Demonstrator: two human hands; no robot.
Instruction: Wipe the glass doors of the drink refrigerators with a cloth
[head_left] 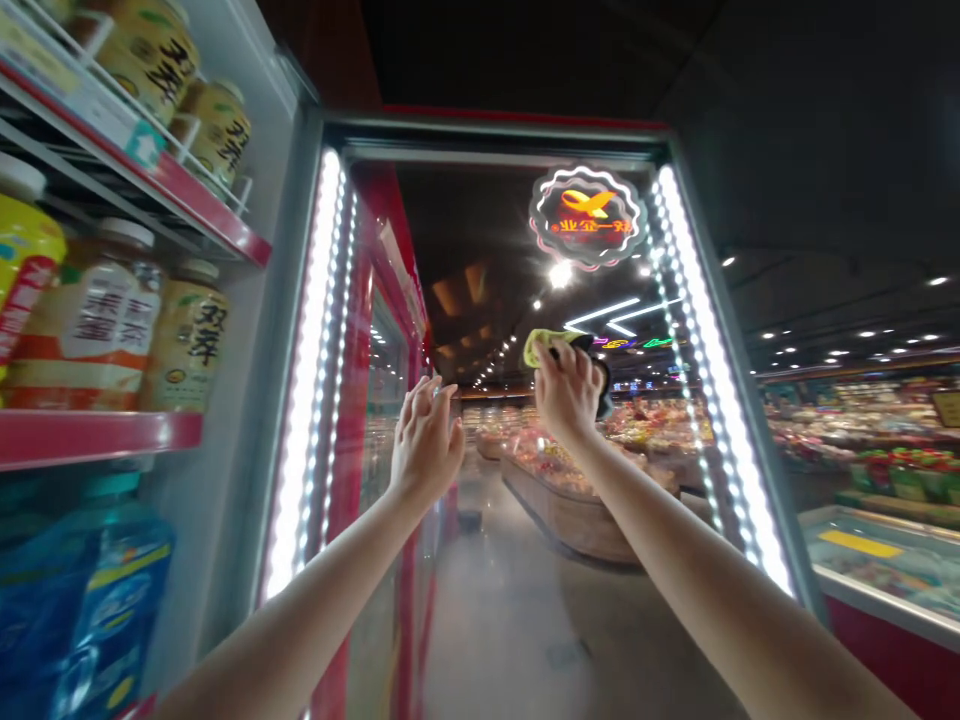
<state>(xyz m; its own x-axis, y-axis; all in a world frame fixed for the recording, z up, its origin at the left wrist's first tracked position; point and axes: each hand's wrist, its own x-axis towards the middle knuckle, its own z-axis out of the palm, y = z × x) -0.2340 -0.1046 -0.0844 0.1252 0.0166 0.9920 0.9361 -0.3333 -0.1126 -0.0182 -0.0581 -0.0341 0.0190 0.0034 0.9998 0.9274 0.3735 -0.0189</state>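
An open glass door (495, 560) of a drinks cooler, edged with bright light strips, stands in front of me. My right hand (568, 392) presses a yellow-green cloth (546, 346) against the glass, below a round logo sticker (589, 218) seen mirrored. A dark patch beside that hand may be a reflection or part of the cloth. Left of it, my left hand (427, 440) is raised at the glass with its fingers stretched out and holds nothing. Whether its fingertips touch the pane I cannot tell.
Close on the left, cooler shelves (97, 435) carry bottled drinks (112, 315) and large blue bottles (112, 590). Through the glass appear a red cooler (390, 330) and a wooden display stand (562, 500). A chest freezer (885, 560) stands at the right.
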